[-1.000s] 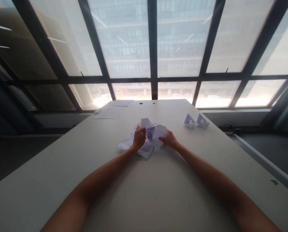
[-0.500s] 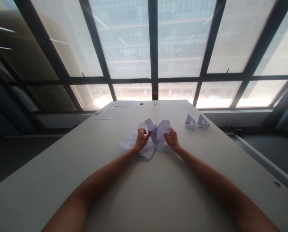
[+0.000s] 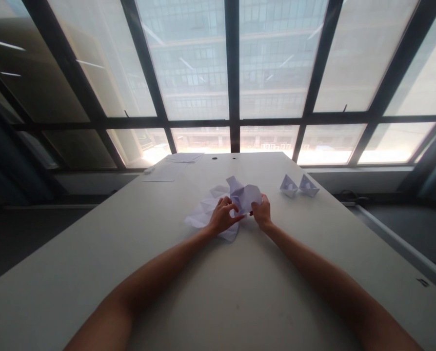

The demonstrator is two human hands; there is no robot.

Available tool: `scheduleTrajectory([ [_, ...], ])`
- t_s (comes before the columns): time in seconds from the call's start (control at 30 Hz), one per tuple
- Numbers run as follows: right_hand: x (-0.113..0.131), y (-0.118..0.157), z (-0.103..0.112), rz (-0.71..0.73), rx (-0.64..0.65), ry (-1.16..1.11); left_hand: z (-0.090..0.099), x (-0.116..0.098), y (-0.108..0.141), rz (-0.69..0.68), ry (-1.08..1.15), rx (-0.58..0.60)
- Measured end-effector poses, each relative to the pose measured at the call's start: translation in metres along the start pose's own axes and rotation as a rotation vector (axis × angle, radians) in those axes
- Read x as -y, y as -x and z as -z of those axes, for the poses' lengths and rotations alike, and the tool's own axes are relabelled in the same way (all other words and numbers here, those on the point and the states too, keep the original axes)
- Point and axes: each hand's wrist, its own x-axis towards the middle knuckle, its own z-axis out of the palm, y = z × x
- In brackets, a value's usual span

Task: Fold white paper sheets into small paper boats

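A creased, partly folded white paper (image 3: 251, 196) is held just above the middle of the table. My right hand (image 3: 261, 210) pinches its right edge between thumb and fingers. My left hand (image 3: 223, 214) is at its lower left side, with thumb and fingers curved and a gap between them; the thumb tip is near the paper's lower edge. Beneath and left of my left hand, more crumpled white paper (image 3: 198, 217) spreads over the table. Whether the two papers are joined cannot be made out.
Two folded paper boats (image 3: 288, 186) (image 3: 308, 185) stand side by side on the right of the white table (image 3: 130, 229). Flat white sheets (image 3: 161, 172) lie at the far left. Large windows rise behind the table's far edge.
My left hand has moved right and slightly down, with its thumb and fingers spread wider. The held paper has turned and shifted a little right with my right hand.
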Motion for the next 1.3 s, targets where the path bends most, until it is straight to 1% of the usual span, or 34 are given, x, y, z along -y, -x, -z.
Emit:
scheduleTrajectory([
  [0.17, 0.003, 0.005, -0.001, 0.004, 0.092, -0.057, -0.004, 0.017, -0.002, 0.122, 0.153, 0.0],
  [0.33, 0.004, 0.007, -0.002, -0.005, 0.127, -0.064, -0.004, 0.022, -0.001, 0.12, 0.114, 0.011],
  [0.4, 0.003, 0.006, -0.002, -0.031, 0.156, -0.07, -0.006, 0.024, -0.002, 0.156, 0.141, 0.0],
  [0.47, 0.002, 0.004, -0.001, -0.074, 0.166, -0.068, -0.008, 0.029, -0.004, 0.272, 0.226, -0.064],
  [0.53, 0.0, 0.002, -0.001, -0.114, 0.152, -0.057, -0.008, 0.036, -0.008, 0.464, 0.367, -0.178],
  [0.6, -0.001, -0.002, 0.0, -0.137, 0.113, -0.043, -0.006, 0.043, -0.011, 0.658, 0.566, -0.304],
  [0.67, -0.003, -0.005, 0.001, -0.156, 0.089, -0.048, -0.003, 0.049, -0.013, 0.796, 0.781, -0.412],
  [0.77, -0.004, -0.007, 0.001, -0.195, 0.135, -0.106, 0.001, 0.051, -0.014, 0.895, 1.014, -0.507],
  [0.83, -0.004, -0.007, 0.0, -0.193, 0.188, -0.143, 0.003, 0.05, -0.015, 0.909, 1.089, -0.537],
  [0.9, -0.005, -0.007, 0.0, -0.156, 0.203, -0.157, 0.003, 0.047, -0.016, 0.913, 1.124, -0.557],
  [0.97, -0.007, -0.008, 0.0, -0.113, 0.191, -0.144, 0.003, 0.045, -0.017, 0.916, 1.14, -0.563],
  [1.03, -0.011, -0.01, 0.0, -0.099, 0.164, -0.111, 0.003, 0.044, -0.017, 0.923, 1.155, -0.555],
  [1.17, -0.018, -0.017, 0.001, -0.16, 0.131, -0.084, 0.003, 0.043, -0.016, 0.917, 1.192, -0.509],
  [1.23, -0.019, -0.02, 0.004, -0.201, 0.139, -0.082, 0.006, 0.045, -0.014, 0.927, 1.199, -0.424],
  [1.27, -0.018, -0.021, 0.007, -0.22, 0.151, -0.081, 0.008, 0.046, -0.013, 0.927, 1.207, -0.347],
  [1.3, -0.016, -0.022, 0.011, -0.243, 0.177, -0.083, 0.01, 0.047, -0.012, 0.917, 1.219, -0.246],
])
